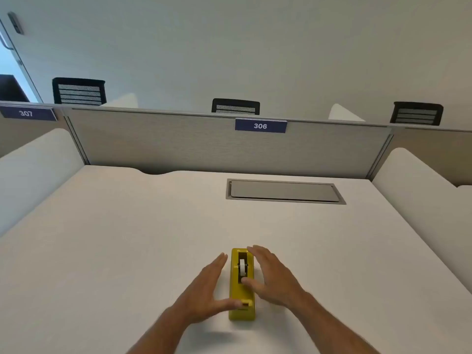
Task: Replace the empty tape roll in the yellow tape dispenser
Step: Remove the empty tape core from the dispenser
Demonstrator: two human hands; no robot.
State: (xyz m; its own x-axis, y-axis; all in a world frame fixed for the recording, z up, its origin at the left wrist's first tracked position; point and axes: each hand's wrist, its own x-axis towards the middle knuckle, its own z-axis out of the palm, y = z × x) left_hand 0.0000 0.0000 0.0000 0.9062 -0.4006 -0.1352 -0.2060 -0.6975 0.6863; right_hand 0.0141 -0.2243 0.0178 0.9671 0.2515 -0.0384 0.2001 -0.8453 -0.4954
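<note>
The yellow tape dispenser [242,297] stands lengthwise on the white desk [127,238], near its front edge. In its dark slot sits a small whitish roll [242,267], thin and close to bare. My left hand [204,290] is spread flat along the dispenser's left side, thumb lying over its near end by the cutter. My right hand [272,277] is spread along the right side, thumb resting on the dispenser's top just below the roll. Neither hand has closed around anything. No spare tape roll is in view.
A grey cable hatch [284,191] is set flush in the desk behind the dispenser. A grey partition [204,144] with a "306" label closes the back, with white side dividers [421,190] left and right. Black chair backs show beyond the partition.
</note>
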